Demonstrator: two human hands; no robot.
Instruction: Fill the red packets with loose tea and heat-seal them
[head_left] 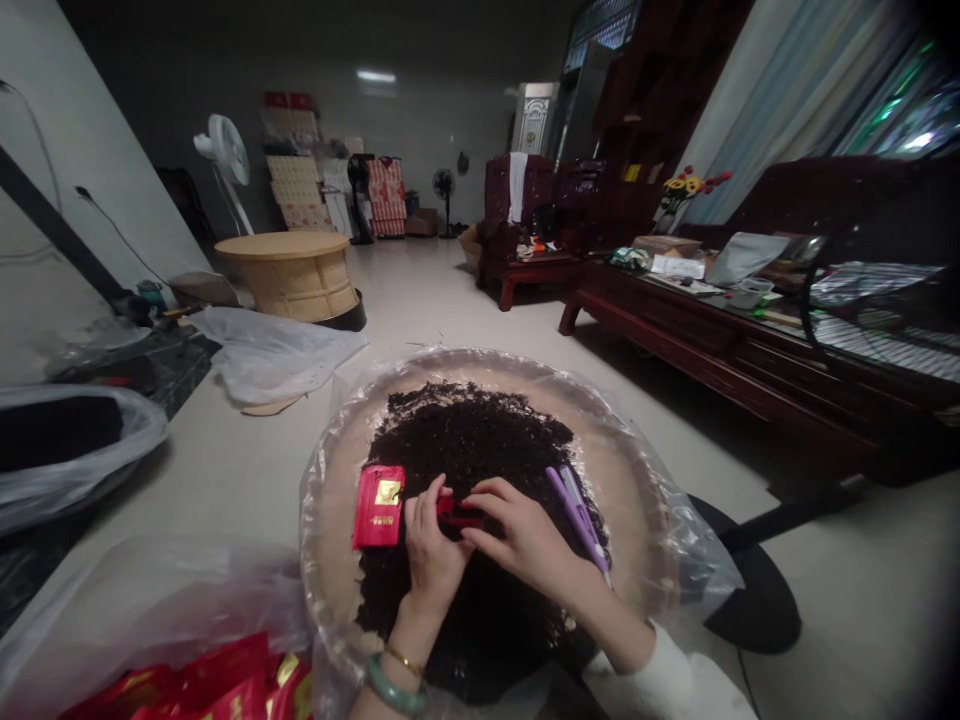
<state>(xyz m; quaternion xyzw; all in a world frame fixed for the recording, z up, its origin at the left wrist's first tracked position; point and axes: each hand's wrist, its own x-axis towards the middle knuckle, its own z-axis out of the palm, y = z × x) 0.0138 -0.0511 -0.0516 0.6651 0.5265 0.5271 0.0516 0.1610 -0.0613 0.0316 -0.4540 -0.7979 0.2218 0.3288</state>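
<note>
My left hand (pixel 433 555), with a green bangle (pixel 395 688) and a gold-coloured bracelet on the wrist, is closed on a small red packet (pixel 448 508). At the packet's right side, the thumb and fingers of my right hand (pixel 521 530) pinch its edge; the fingertips partly hide it. Both hands are over a heap of dark, dry leaves (pixel 472 440), which look like tea, on a round tray (pixel 637 500) lined with clear plastic. Flat red packets (pixel 379 508) with a gold label lie left of my hands. A purple hair straightener (pixel 577 515) rests on the leaves to the right.
A clear plastic bag (pixel 187 580) of red packets (pixel 225 685) is at the lower left. Behind it stands a plastic-lined container (pixel 142 440) of dark material. A black fan base (pixel 757 610) is close on the right, below a long wooden table (pixel 720 360).
</note>
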